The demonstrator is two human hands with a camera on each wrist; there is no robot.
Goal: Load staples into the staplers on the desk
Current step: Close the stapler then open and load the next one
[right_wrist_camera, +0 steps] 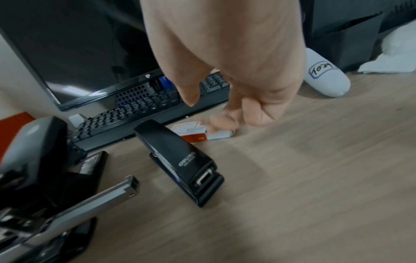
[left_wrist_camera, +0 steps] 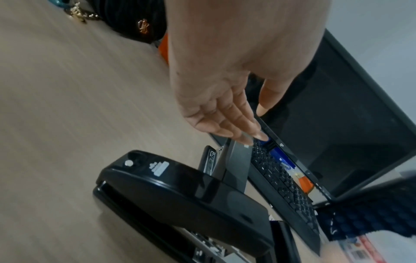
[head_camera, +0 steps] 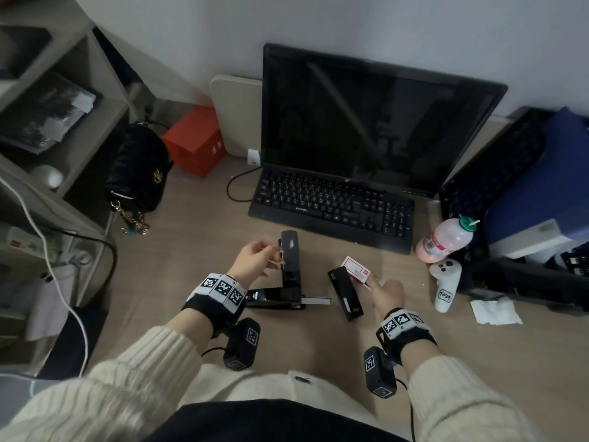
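A home office or study corner, probably: a wood-grain desk (head_camera: 197, 218) against a plain wall carries a dark monitor (head_camera: 376, 119) and black keyboard (head_camera: 331, 205), with a quilted handbag (head_camera: 140, 167), drink bottle (head_camera: 446, 240) and open shelving (head_camera: 47, 100) alongside.

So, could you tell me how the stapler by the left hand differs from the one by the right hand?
The larger stapler is hinged open, its lid standing upright and its metal magazine exposed; the smaller stapler is closed and lies flat. The left hand touches the larger stapler's raised lid, while the right hand reaches for the staple box beside the smaller one, leaving it untouched. Both are black and sit on the desk.
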